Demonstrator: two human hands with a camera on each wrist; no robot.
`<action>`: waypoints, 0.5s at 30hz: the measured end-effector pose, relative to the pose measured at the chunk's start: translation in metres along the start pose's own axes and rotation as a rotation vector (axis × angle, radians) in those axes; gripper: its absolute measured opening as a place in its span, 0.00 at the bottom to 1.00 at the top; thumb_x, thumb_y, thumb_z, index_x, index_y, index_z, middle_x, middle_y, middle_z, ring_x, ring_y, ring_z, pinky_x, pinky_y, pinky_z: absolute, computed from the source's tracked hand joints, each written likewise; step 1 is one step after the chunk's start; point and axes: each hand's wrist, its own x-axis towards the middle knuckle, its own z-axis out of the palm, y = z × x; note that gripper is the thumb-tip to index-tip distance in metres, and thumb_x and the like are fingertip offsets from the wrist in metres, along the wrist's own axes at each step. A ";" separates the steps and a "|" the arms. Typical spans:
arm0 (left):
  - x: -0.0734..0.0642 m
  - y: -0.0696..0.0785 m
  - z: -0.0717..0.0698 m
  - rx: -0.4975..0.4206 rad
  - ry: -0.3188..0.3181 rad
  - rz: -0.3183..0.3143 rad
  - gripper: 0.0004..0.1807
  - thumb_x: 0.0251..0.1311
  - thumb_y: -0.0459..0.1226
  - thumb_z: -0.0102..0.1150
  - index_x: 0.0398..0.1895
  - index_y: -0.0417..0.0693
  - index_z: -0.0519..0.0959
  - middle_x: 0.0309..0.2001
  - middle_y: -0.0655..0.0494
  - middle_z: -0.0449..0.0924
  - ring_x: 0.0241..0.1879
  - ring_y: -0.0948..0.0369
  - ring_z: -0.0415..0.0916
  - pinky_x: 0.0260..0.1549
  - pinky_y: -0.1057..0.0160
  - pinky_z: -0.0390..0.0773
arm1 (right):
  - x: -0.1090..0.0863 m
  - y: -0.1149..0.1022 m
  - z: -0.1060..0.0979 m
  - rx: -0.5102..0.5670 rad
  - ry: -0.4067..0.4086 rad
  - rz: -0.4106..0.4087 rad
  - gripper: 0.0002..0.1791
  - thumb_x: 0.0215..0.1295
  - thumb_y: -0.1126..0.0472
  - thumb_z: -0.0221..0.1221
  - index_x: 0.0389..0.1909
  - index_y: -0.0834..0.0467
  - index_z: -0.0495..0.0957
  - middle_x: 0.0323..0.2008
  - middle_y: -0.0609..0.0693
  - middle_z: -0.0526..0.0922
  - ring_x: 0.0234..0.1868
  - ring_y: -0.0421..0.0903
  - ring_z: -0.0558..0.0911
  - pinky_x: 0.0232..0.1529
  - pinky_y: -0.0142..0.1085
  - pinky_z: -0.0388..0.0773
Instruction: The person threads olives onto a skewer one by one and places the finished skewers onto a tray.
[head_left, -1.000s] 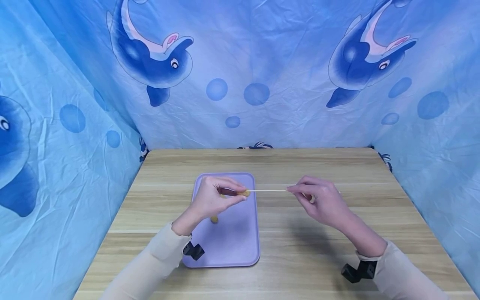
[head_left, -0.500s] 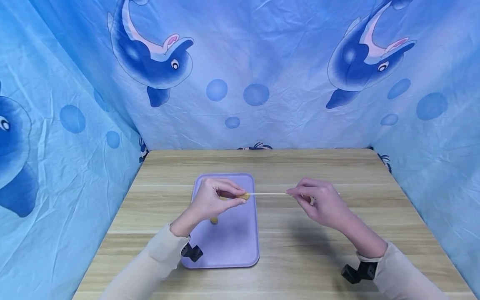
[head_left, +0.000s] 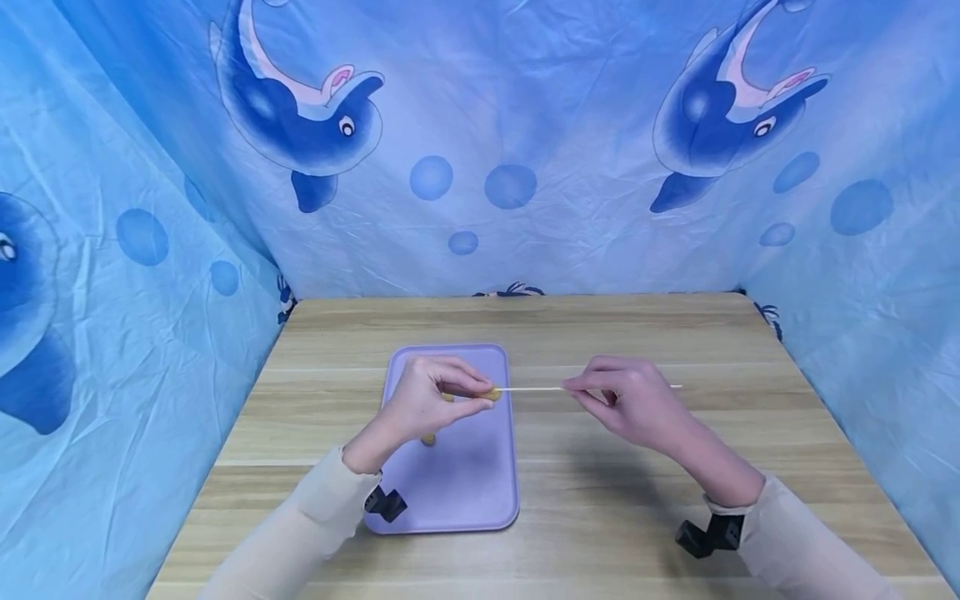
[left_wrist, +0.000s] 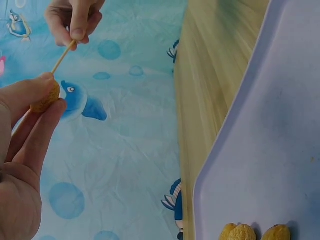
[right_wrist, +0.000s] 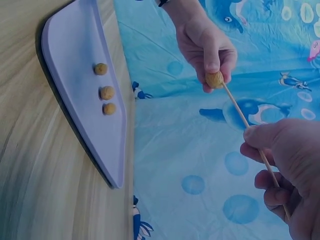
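Observation:
My left hand (head_left: 427, 400) pinches a small wrinkled yellow-brown ball (right_wrist: 214, 80) between thumb and fingers, above the tray. A thin wooden skewer (right_wrist: 237, 107) meets the ball on the side facing my right hand (head_left: 633, 398); how deep its tip goes is hidden. That hand grips the skewer between thumb and fingers, and its rear end sticks out past the hand. In the head view the skewer lies nearly level between the two hands. On the lilac tray (head_left: 472, 496) lie three similar balls, among them one ball (right_wrist: 100, 69) set a little apart from the other two.
The tray stands left of centre on a wood-grain table (head_left: 585, 325). Blue curtains (head_left: 465, 100) with dolphins and bubbles enclose the back and sides. Each wrist carries a black camera mount, one of them the right mount (head_left: 708, 536).
My right hand has shifted slightly left along the skewer, so the fingertips are nearer the ball and more of the skewer shows behind the hand. My left hand holds almost still.

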 end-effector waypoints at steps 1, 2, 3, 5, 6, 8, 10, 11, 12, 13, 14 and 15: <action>0.000 0.000 0.000 0.002 0.001 -0.001 0.10 0.51 0.26 0.81 0.38 0.39 0.93 0.39 0.45 0.92 0.38 0.62 0.92 0.40 0.64 0.92 | 0.001 0.000 0.001 0.003 0.002 -0.009 0.16 0.54 0.74 0.75 0.39 0.51 0.93 0.27 0.40 0.86 0.20 0.26 0.67 0.19 0.18 0.66; -0.001 -0.001 -0.001 0.007 0.001 0.000 0.10 0.51 0.26 0.81 0.38 0.39 0.93 0.39 0.45 0.93 0.37 0.62 0.92 0.39 0.64 0.92 | 0.001 0.000 0.002 0.011 0.003 -0.014 0.16 0.54 0.74 0.75 0.39 0.51 0.94 0.27 0.40 0.85 0.20 0.27 0.67 0.19 0.17 0.65; -0.001 -0.001 -0.001 0.012 0.001 0.000 0.10 0.51 0.26 0.81 0.38 0.39 0.93 0.39 0.45 0.93 0.37 0.62 0.92 0.38 0.64 0.92 | 0.001 0.000 0.002 0.019 0.005 -0.020 0.16 0.54 0.75 0.75 0.39 0.52 0.93 0.26 0.41 0.85 0.20 0.27 0.67 0.19 0.17 0.65; -0.002 -0.001 -0.002 0.021 0.000 0.005 0.10 0.50 0.26 0.82 0.37 0.40 0.93 0.38 0.46 0.93 0.36 0.62 0.92 0.37 0.64 0.92 | 0.002 0.000 0.003 0.042 0.009 -0.031 0.16 0.54 0.75 0.75 0.38 0.52 0.93 0.26 0.41 0.84 0.20 0.27 0.67 0.18 0.17 0.66; -0.002 -0.002 -0.002 0.029 -0.001 0.011 0.10 0.50 0.27 0.82 0.37 0.40 0.93 0.38 0.46 0.93 0.36 0.62 0.92 0.35 0.63 0.93 | 0.002 0.001 0.003 0.052 0.011 -0.037 0.16 0.54 0.75 0.75 0.38 0.52 0.93 0.25 0.41 0.84 0.20 0.27 0.67 0.18 0.17 0.66; -0.001 -0.002 -0.002 0.044 -0.007 0.028 0.10 0.50 0.27 0.82 0.37 0.41 0.93 0.38 0.47 0.93 0.36 0.62 0.92 0.34 0.62 0.93 | 0.002 0.001 0.003 0.071 0.013 -0.048 0.16 0.54 0.76 0.74 0.38 0.53 0.93 0.25 0.41 0.83 0.20 0.27 0.67 0.18 0.17 0.65; 0.000 -0.002 -0.003 0.051 -0.014 0.040 0.10 0.51 0.27 0.82 0.37 0.42 0.93 0.38 0.48 0.93 0.36 0.61 0.91 0.33 0.60 0.93 | 0.002 0.002 0.002 0.083 0.014 -0.055 0.16 0.54 0.76 0.74 0.38 0.53 0.93 0.25 0.41 0.83 0.20 0.27 0.67 0.18 0.17 0.65; 0.000 -0.002 -0.003 0.054 -0.017 0.045 0.09 0.51 0.28 0.82 0.37 0.42 0.94 0.37 0.48 0.93 0.36 0.61 0.91 0.32 0.59 0.93 | 0.002 0.002 0.002 0.085 0.012 -0.057 0.16 0.54 0.76 0.74 0.38 0.53 0.93 0.25 0.41 0.82 0.20 0.27 0.66 0.18 0.17 0.65; 0.001 -0.002 -0.004 0.056 -0.019 0.048 0.09 0.51 0.28 0.82 0.37 0.42 0.94 0.37 0.48 0.93 0.36 0.62 0.91 0.32 0.58 0.93 | 0.002 0.003 0.002 0.087 0.011 -0.058 0.16 0.54 0.76 0.74 0.38 0.53 0.93 0.25 0.41 0.82 0.20 0.27 0.66 0.18 0.17 0.65; 0.001 -0.002 -0.004 0.054 -0.021 0.048 0.09 0.51 0.28 0.82 0.37 0.42 0.94 0.37 0.49 0.93 0.36 0.62 0.91 0.31 0.59 0.92 | 0.002 0.003 0.002 0.090 0.009 -0.059 0.16 0.54 0.76 0.74 0.38 0.53 0.93 0.25 0.41 0.82 0.20 0.27 0.66 0.18 0.17 0.65; 0.001 -0.002 -0.004 0.053 -0.022 0.049 0.10 0.50 0.28 0.82 0.37 0.42 0.94 0.37 0.49 0.93 0.36 0.62 0.91 0.31 0.58 0.92 | 0.002 0.003 0.002 0.092 0.006 -0.058 0.16 0.54 0.76 0.74 0.39 0.53 0.93 0.25 0.41 0.82 0.20 0.27 0.66 0.18 0.17 0.65; 0.001 -0.003 -0.004 0.051 -0.022 0.048 0.10 0.50 0.28 0.82 0.37 0.42 0.94 0.37 0.49 0.93 0.36 0.62 0.91 0.30 0.59 0.92 | 0.002 0.003 0.002 0.094 0.004 -0.055 0.16 0.54 0.76 0.74 0.39 0.53 0.93 0.26 0.41 0.83 0.20 0.27 0.67 0.18 0.17 0.65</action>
